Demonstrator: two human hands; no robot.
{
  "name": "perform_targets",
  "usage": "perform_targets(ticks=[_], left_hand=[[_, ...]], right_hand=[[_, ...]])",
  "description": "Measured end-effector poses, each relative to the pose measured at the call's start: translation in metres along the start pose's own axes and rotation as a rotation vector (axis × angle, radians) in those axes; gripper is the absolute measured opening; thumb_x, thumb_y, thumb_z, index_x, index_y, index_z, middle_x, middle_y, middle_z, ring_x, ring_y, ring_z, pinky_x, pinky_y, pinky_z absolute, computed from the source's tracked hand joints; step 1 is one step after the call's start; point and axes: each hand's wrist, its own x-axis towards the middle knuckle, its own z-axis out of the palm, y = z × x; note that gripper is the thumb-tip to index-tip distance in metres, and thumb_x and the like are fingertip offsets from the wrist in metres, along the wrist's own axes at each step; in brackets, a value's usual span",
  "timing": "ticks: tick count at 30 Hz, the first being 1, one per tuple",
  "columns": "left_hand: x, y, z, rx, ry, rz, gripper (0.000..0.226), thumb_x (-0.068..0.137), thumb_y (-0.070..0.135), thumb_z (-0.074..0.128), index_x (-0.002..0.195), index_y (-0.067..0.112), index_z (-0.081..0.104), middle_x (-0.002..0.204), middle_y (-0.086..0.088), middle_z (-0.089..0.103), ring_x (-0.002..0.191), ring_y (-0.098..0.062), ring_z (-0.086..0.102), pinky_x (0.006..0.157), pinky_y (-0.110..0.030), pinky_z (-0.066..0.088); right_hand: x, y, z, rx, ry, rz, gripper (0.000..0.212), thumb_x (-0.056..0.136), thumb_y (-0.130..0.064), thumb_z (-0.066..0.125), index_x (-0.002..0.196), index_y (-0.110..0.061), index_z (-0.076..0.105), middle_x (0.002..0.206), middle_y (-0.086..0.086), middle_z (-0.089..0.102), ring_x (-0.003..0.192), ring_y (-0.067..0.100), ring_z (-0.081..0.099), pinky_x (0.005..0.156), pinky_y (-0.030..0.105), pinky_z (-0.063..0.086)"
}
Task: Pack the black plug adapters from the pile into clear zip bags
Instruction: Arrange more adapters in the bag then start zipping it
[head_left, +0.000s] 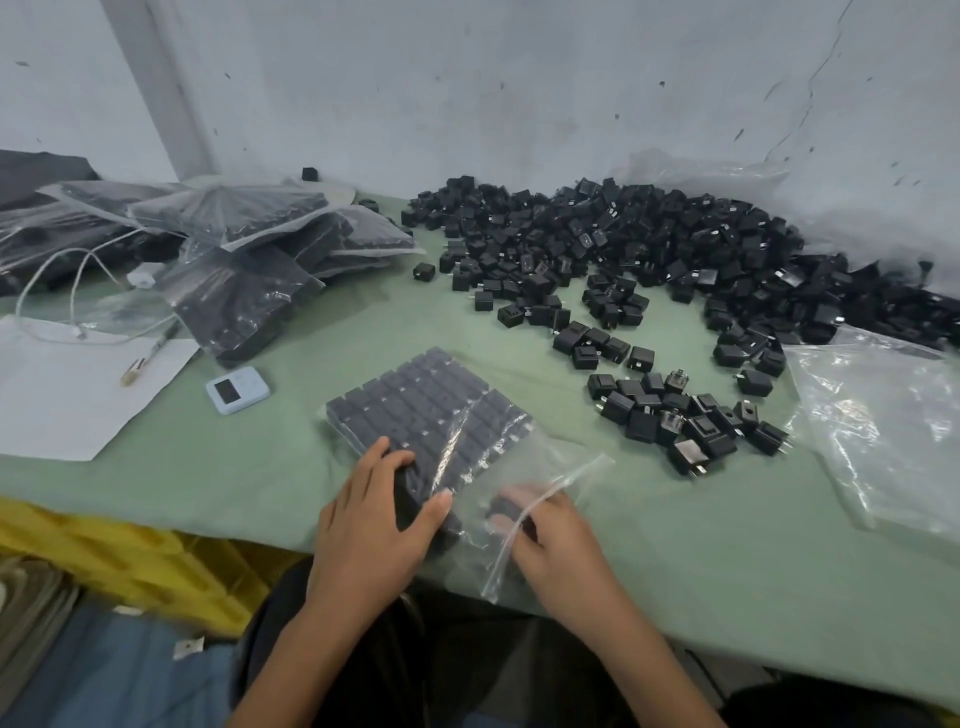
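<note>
A clear zip bag lies on the green table in front of me, filled with neat rows of black plug adapters. My left hand rests on the bag's near left corner, its fingers spread over the adapters and its thumb against the bag's side. My right hand is inside the bag's open mouth; its fingertips are blurred and seem to hold a black adapter. A big pile of loose black adapters spreads over the back right of the table.
Filled bags are stacked at the back left. Empty clear bags lie at the right. White paper with a pen, a small blue timer and a white cable sit at the left. Yellow crates stand below the table edge.
</note>
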Motion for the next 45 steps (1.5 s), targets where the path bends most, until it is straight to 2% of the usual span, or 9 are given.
perform_targets(ticks=[4,9,15,19,24,33,35,39,45], left_hand=[[0.000,0.000,0.001,0.007,0.004,0.007,0.061,0.087,0.074,0.044,0.139,0.042,0.036,0.162,0.018,0.016,0.145,-0.008,0.027,0.114,-0.044,0.027],[-0.001,-0.001,0.001,0.012,0.003,0.012,0.063,0.086,0.078,0.038,0.139,0.044,0.033,0.162,0.020,0.013,0.145,-0.007,0.025,0.115,-0.042,0.027],[-0.002,-0.001,0.001,0.027,-0.001,0.008,0.065,0.086,0.079,0.035,0.141,0.045,0.032,0.162,0.020,0.012,0.146,-0.008,0.025,0.115,-0.041,0.026],[-0.003,-0.001,0.002,0.036,-0.004,0.017,0.062,0.089,0.078,0.031,0.141,0.044,0.029,0.163,0.019,0.011,0.146,-0.009,0.024,0.116,-0.041,0.024],[-0.002,-0.005,0.001,0.000,-0.023,0.028,0.049,0.097,0.064,0.030,0.142,0.044,0.031,0.163,0.020,0.010,0.147,-0.010,0.024,0.116,-0.043,0.024],[-0.002,-0.004,0.001,-0.001,0.000,0.032,0.047,0.096,0.061,0.038,0.140,0.043,0.034,0.162,0.019,0.015,0.146,-0.009,0.023,0.116,-0.044,0.024],[0.000,-0.004,0.000,-0.027,0.010,0.020,0.045,0.095,0.058,0.045,0.137,0.043,0.038,0.160,0.020,0.019,0.145,-0.009,0.026,0.115,-0.044,0.025],[0.006,0.001,-0.001,-0.107,0.040,-0.009,0.034,0.091,0.048,0.058,0.122,0.043,0.045,0.153,0.015,0.030,0.140,-0.013,0.029,0.115,-0.040,0.025],[0.008,0.007,0.002,-0.136,0.060,-0.011,0.026,0.093,0.043,0.059,0.113,0.043,0.042,0.151,0.008,0.031,0.139,-0.017,0.025,0.114,-0.038,0.025]], right_hand=[[0.013,0.001,0.013,0.070,-0.032,0.017,0.028,0.090,-0.035,0.065,0.118,-0.036,0.065,0.111,-0.013,0.068,0.103,-0.001,0.061,0.092,0.017,0.048],[0.016,0.000,0.024,0.247,0.077,0.153,0.012,0.088,-0.037,0.072,0.099,-0.039,0.069,0.086,-0.014,0.073,0.080,0.000,0.068,0.077,0.031,0.058],[0.013,0.004,0.021,0.238,0.010,0.057,0.030,0.094,-0.030,0.063,0.124,-0.033,0.068,0.114,-0.017,0.069,0.106,-0.004,0.063,0.096,0.029,0.053],[0.011,0.003,0.022,0.256,0.029,0.053,0.034,0.094,-0.027,0.064,0.110,-0.057,0.065,0.110,-0.027,0.068,0.106,-0.004,0.063,0.094,0.025,0.053],[0.012,0.007,0.028,0.250,0.017,0.058,0.037,0.089,-0.041,0.063,0.126,-0.037,0.064,0.118,-0.018,0.068,0.111,-0.001,0.063,0.098,0.034,0.053],[0.014,0.010,0.033,0.259,0.011,0.078,0.038,0.089,-0.017,0.064,0.123,-0.035,0.067,0.115,-0.007,0.063,0.106,0.016,0.065,0.092,0.042,0.056],[0.014,0.011,0.033,0.249,0.005,0.073,0.039,0.092,-0.011,0.065,0.123,-0.034,0.068,0.114,-0.009,0.063,0.106,0.018,0.065,0.093,0.038,0.055],[0.013,0.010,0.031,0.070,0.029,0.013,0.039,0.095,-0.008,0.059,0.128,-0.028,0.066,0.106,-0.014,0.056,0.108,0.018,0.062,0.085,0.006,0.042],[0.011,0.004,0.029,0.059,0.033,0.002,0.042,0.091,-0.002,0.060,0.128,-0.024,0.066,0.117,0.001,0.065,0.107,0.018,0.062,0.088,0.008,0.042]])
